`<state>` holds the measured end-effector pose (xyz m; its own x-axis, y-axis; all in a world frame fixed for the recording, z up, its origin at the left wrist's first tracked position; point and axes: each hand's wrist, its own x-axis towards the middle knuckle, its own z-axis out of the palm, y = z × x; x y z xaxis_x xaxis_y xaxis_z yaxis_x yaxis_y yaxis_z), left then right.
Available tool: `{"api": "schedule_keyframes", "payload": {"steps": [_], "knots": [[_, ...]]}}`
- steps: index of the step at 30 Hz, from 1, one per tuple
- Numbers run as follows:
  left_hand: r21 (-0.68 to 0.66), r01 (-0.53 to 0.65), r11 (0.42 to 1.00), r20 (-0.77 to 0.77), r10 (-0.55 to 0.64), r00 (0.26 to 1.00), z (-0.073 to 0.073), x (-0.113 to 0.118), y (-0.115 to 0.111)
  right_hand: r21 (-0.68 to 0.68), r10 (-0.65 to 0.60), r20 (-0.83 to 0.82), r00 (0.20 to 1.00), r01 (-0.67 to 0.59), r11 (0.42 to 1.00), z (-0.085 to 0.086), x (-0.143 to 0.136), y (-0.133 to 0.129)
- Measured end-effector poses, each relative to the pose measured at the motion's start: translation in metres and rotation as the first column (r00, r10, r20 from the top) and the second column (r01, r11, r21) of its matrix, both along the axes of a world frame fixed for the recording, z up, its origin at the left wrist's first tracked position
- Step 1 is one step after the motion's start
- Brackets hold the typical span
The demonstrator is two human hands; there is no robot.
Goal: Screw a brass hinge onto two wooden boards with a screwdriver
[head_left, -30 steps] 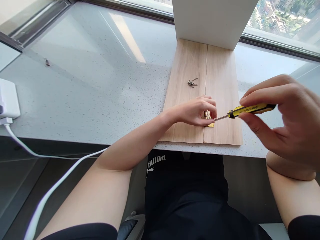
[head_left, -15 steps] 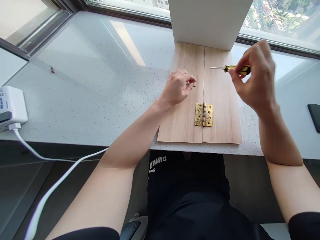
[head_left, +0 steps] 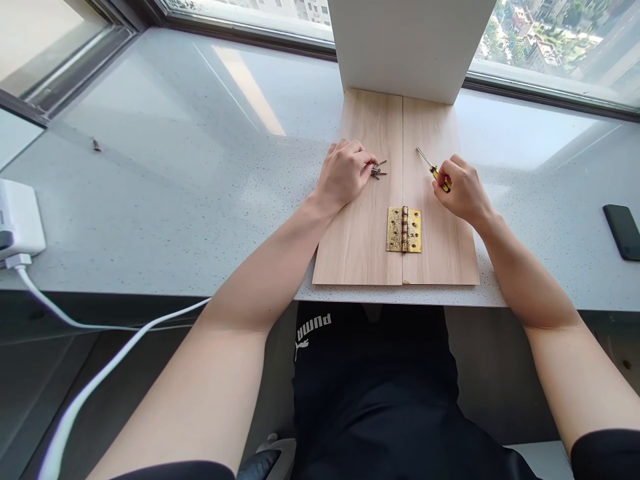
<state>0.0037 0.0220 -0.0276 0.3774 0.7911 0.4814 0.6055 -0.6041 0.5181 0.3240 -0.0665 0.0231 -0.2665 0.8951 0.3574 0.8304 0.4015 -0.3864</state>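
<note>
On the left wooden board (head_left: 360, 240), my left hand (head_left: 346, 170) has its fingers closed around several small screws (head_left: 379, 171), whose shanks stick out past the fingertips. Whether some of the screws lie on the wood is hard to make out. My right hand (head_left: 463, 190), closed, grips the yellow-and-black handle of a screwdriver (head_left: 426, 159) above the right wooden board (head_left: 443, 247); its shaft points up and to the left. Between the hands and the near edge, a speckled brass butt hinge (head_left: 404, 229) lies flat and spread across the seam of the two boards.
A white box-like block (head_left: 400, 47) stands at the boards' far end by the window. On the speckled counter (head_left: 200, 200) are a white charger (head_left: 20, 217) with a cable at left and a black phone (head_left: 623, 230) at right. A small dark bit (head_left: 96, 145) lies far left.
My right hand has come down and left with the screwdriver, whose tip has swung upward. My left hand has lowered slightly, and more of the screws now show at its fingertips.
</note>
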Motion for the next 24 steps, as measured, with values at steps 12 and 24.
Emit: {"api": "schedule_keyframes", "payload": {"steps": [12, 24], "knots": [[0.012, 0.061, 0.998, 0.113, -0.062, 0.992, -0.006, 0.002, -0.004, -0.082, -0.013, -0.081, 0.997, 0.006, 0.997, -0.01, 0.012, -0.005], [-0.109, 0.506, 0.855, -0.173, -0.518, 0.838, 0.049, 0.013, -0.067, -0.082, -0.03, -0.109, 0.994, 0.021, 0.996, -0.009, 0.014, -0.008]]}}
